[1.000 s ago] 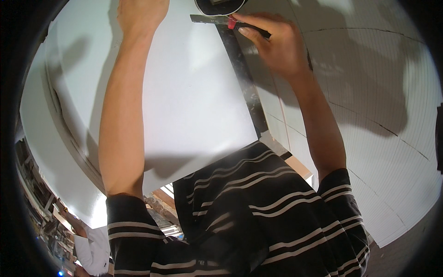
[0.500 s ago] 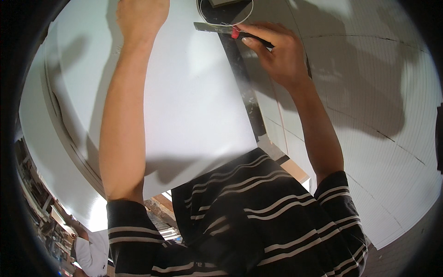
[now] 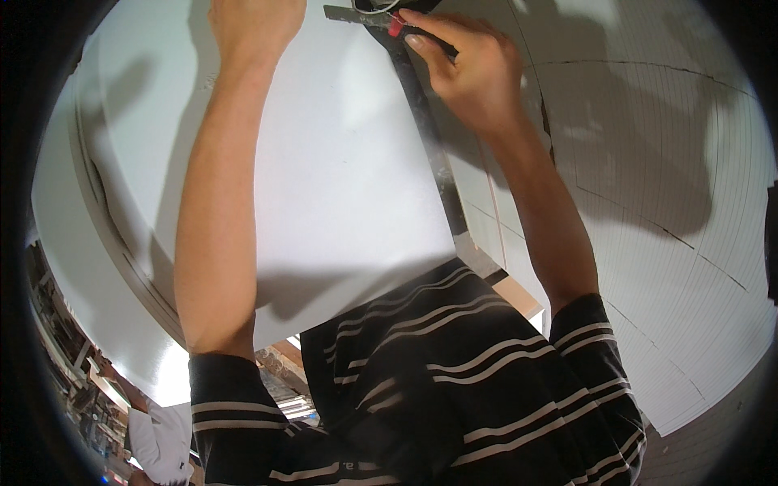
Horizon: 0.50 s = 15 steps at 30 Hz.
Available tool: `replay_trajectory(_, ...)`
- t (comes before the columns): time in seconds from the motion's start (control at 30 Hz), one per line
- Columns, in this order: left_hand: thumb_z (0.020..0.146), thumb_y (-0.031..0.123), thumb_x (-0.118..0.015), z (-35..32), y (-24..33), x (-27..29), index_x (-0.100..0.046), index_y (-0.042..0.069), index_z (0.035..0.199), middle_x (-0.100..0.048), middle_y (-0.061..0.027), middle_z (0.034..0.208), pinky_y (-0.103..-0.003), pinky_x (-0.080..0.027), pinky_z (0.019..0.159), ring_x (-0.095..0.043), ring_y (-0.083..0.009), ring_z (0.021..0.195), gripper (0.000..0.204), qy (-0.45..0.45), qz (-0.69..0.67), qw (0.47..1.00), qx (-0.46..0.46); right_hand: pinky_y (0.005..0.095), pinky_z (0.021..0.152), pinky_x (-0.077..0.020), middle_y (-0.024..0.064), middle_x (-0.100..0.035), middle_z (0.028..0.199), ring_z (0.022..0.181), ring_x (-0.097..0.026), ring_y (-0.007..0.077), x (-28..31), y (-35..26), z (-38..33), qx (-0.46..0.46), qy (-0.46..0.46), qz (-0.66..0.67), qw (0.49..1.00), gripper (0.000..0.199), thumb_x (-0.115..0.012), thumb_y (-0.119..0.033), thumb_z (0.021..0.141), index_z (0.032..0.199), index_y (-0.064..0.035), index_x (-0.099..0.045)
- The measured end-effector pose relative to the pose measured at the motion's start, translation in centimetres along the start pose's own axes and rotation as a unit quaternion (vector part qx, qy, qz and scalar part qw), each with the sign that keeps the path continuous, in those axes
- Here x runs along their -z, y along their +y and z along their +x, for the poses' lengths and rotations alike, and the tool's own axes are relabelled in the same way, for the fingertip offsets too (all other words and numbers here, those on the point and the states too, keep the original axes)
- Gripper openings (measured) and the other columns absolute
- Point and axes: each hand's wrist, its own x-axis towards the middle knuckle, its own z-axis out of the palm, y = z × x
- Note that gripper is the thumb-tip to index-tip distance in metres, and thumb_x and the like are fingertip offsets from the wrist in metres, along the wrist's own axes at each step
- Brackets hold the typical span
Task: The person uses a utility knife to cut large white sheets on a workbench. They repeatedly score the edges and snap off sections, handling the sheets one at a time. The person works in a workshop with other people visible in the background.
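My right hand [image 3: 478,69] is closed round the red and black handle of a file-like tool [image 3: 348,14] with a flat grey blade. The blade points left across the right edge of a large white panel [image 3: 348,162], near the top of the view. Part of a thin, pale curled strip [image 3: 377,11] shows right beside the blade, cut off by the upper edge. Over the panel's far left part is my left hand [image 3: 255,32]. Its fingers are beyond the picture's edge, so whether they hold anything is hidden.
A dark edge or support [image 3: 425,130] runs along the panel's right side. Further right stands a broad white surface with fine lines [image 3: 640,267]. Curved white sheet edges [image 3: 101,202] lie at left. At lower left a person in a white garment [image 3: 158,441] is near cluttered shelving.
My right hand and the tool have moved farther away and slightly left along the panel's edge. The curled strip has mostly slipped out of view. My left hand has shifted slightly.
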Motion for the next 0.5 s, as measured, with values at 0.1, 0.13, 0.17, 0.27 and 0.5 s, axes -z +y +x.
replay_trajectory(0.1,0.102,0.001,-0.043,0.1,-0.1,-0.2,-0.043,0.01,0.155,-0.06,-0.0358,0.139,-0.05,-0.046,0.116,-0.059,-0.0474,0.131,0.053,-0.005,-0.008,1.0,0.004,0.037,0.066,-0.0586,0.0106,-0.078,0.09,0.073,-0.074,0.0262,-0.2,-0.8,1.3,-0.006,-0.003,0.091,0.996,0.021,-0.068,-0.021,0.099,0.107,-0.0029,-0.077)
replay_trajectory(0.13,0.102,0.001,-0.043,0.1,-0.2,-0.2,-0.043,0.01,0.155,-0.059,-0.036,0.139,-0.05,-0.045,0.116,-0.059,-0.0475,0.132,0.053,-0.007,-0.01,1.0,0.008,0.0379,0.07,-0.0589,0.011,-0.078,0.093,0.078,-0.075,0.0279,-0.2,-1.2,1.7,-0.027,-0.009,0.092,0.995,0.021,-0.07,-0.017,0.097,0.109,-0.003,-0.077)
replay_trajectory(0.17,0.102,0.001,-0.043,0.0,-0.2,-0.2,-0.043,0.009,0.155,-0.059,-0.0361,0.139,-0.05,-0.045,0.116,-0.058,-0.0476,0.132,0.053,-0.008,-0.013,1.0,0.012,0.0388,0.073,-0.0592,0.0114,-0.078,0.097,0.083,-0.075,0.0297,-0.2,-1.5,1.9,-0.049,-0.016,0.093,0.994,0.021,-0.072,-0.014,0.094,0.112,-0.0031,-0.077)
replay_trajectory(0.27,0.102,0.0,-0.043,-0.1,-0.1,-0.2,-0.043,0.009,0.155,-0.058,-0.0363,0.14,-0.049,-0.045,0.117,-0.058,-0.0472,0.133,0.054,-0.01,-0.018,1.0,0.01,0.0404,0.076,-0.0598,0.0113,-0.079,0.099,0.086,-0.076,0.0309,-0.3,-2.0,2.4,-0.059,-0.001,0.075,0.995,0.021,-0.073,-0.011,0.093,0.112,-0.0048,-0.078)
replay_trajectory(0.5,0.096,-0.008,-0.045,-0.2,-0.2,-0.7,-0.044,0.007,0.153,-0.059,-0.036,0.139,-0.047,-0.044,0.117,-0.057,-0.0445,0.135,0.059,0.017,-0.027,0.999,-0.01,0.0392,0.072,-0.0529,0.0031,-0.079,0.094,0.074,-0.072,0.0234,-1.1,-1.2,1.8,-0.011,0.043,-0.027,0.999,0.022,-0.08,-0.025,0.089,0.11,-0.0185,-0.082)
